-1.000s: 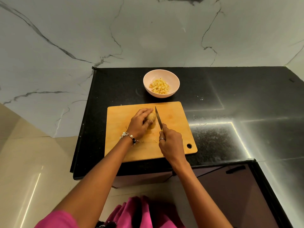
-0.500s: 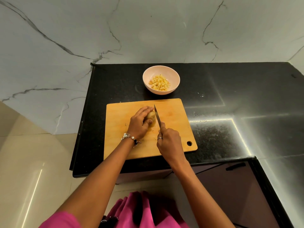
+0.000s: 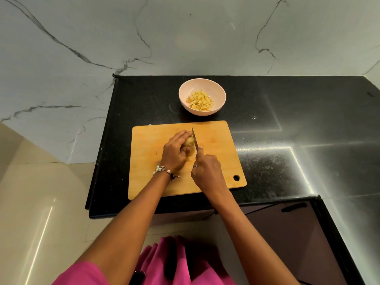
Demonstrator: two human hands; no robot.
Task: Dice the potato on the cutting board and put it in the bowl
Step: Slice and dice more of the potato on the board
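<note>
A brown potato piece [image 3: 189, 144] lies near the middle of the wooden cutting board [image 3: 218, 161]. My left hand [image 3: 175, 153] grips it from the left, fingers curled over its top. My right hand [image 3: 206, 171] holds the handle of a knife [image 3: 195, 139], whose blade runs along the potato's right side, tip pointing away from me. Behind the board stands a pale pink bowl [image 3: 202, 86] with several yellow potato dice [image 3: 199, 101] inside.
The board sits on a black stone counter [image 3: 287, 124] whose left edge drops to a beige floor. A white marble wall rises behind. A dark cabinet front with a handle [image 3: 294, 207] lies below the counter's front edge at right.
The knife blade has stayed at the potato's right side with small movement. The camera view has shifted slightly. Both hands keep their grips.
</note>
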